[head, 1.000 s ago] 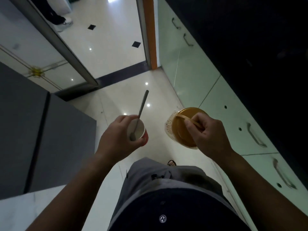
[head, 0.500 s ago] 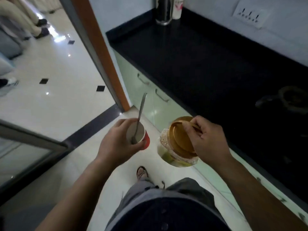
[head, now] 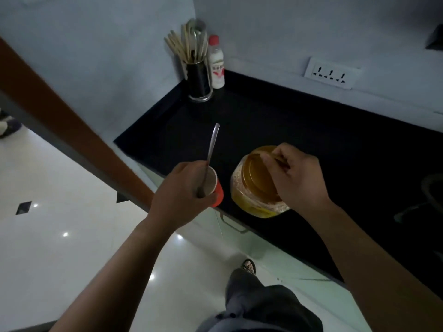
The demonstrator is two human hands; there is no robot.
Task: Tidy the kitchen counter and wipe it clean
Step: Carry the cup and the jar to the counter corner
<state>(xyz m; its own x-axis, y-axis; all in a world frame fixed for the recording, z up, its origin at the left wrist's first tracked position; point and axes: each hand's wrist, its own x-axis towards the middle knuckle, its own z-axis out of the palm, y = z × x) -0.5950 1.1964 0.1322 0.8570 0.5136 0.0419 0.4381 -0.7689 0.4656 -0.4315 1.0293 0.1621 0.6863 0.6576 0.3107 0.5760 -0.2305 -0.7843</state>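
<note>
Left hand (head: 179, 188) grips cup (head: 212, 185); right hand (head: 299, 178) holds jar (head: 254, 188)

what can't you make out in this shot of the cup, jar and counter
- Head view: whatever is in the red cup is hidden by the left hand wrapped around it; only the spoon handle is clear.
- Head view: the right hand covers part of the jar lid, so its grip there is unclear.
- Head view: the dark object at the right edge is cut off and too dim to identify.
- Head view: the white bottle label is too small to read.
</note>
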